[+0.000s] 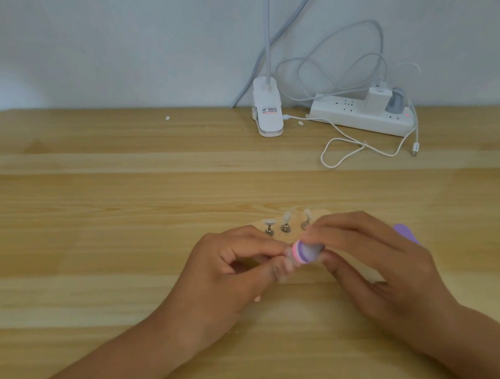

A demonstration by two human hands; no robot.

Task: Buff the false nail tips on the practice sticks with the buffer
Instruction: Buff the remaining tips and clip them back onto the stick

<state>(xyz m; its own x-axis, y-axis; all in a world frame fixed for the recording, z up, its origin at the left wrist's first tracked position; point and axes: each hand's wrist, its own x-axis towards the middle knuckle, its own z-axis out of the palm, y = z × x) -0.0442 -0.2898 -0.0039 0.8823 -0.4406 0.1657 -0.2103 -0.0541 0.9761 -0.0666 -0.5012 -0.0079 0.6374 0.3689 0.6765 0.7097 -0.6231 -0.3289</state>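
at mid-table, right hand (384, 263) grips the buffer (307, 252), mid-buffing. left hand (227, 269) pinches something blurred, likely a tip (290, 262). next: short light strokes.

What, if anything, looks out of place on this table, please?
A small white bit lies loose left of the lamp clip, and another white bit between it and the power strip, far from the practice sticks. Possibly stray nail tips; too small to tell.
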